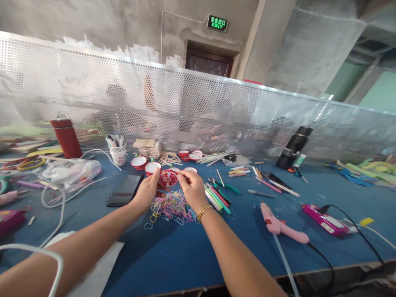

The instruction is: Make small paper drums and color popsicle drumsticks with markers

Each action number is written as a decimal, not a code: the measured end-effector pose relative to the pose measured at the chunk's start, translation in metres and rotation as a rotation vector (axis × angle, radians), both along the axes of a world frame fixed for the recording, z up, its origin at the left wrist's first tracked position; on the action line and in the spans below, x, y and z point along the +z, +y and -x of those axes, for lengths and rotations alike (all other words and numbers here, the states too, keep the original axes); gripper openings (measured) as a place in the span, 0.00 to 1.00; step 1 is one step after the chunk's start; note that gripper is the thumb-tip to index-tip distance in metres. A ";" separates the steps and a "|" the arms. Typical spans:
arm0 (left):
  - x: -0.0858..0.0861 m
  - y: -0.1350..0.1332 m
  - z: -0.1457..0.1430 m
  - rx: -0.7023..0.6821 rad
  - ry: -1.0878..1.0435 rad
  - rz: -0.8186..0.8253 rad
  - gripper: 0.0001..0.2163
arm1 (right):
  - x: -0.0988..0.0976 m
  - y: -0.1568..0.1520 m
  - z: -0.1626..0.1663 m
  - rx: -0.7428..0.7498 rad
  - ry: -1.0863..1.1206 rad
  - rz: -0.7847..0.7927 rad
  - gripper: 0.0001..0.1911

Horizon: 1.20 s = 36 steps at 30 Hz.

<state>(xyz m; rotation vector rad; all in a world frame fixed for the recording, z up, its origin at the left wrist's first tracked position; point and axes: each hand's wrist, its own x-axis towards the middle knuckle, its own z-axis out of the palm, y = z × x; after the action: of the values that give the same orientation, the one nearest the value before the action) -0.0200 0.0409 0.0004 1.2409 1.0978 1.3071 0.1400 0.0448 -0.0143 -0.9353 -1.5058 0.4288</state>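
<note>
Both my hands hold a small red paper bowl (pixel 168 177) with a white pattern, its printed outside turned toward me. My left hand (pixel 147 187) grips its left edge, thumb on top. On the other side, my right hand (pixel 192 187) pinches the right edge between thumb and fingers. Below the hands lies a loose pile of coloured rubber bands (pixel 173 205). Just behind stand similar red bowls with white insides, one at the far left (pixel 139 162) and another (pixel 152 167) partly covered by my left thumb.
Left are a phone (pixel 125 189), a cup of pens (pixel 118 153), a red bottle (pixel 66 138) and white cables. Right are markers (pixel 220 198), pliers (pixel 229 187), a pink glue gun (pixel 283 226), a magenta power box (pixel 324 219) and a black bottle (pixel 293 147). A perforated metal screen (pixel 198 107) runs behind.
</note>
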 end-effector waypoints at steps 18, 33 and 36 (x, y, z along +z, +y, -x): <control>0.003 -0.003 -0.001 0.007 0.092 -0.057 0.31 | 0.010 -0.010 0.000 -0.032 -0.052 -0.132 0.10; -0.001 0.001 0.000 -0.044 0.121 -0.071 0.33 | 0.006 -0.006 0.000 -0.077 -0.061 -0.192 0.07; -0.001 0.001 0.001 -0.051 0.122 -0.057 0.33 | 0.004 -0.004 0.000 -0.083 -0.065 -0.196 0.06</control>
<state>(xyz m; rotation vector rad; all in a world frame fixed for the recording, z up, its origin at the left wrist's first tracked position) -0.0210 0.0421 -0.0009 1.3980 1.1131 1.2448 0.1395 0.0408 -0.0099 -0.8591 -1.5315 0.1885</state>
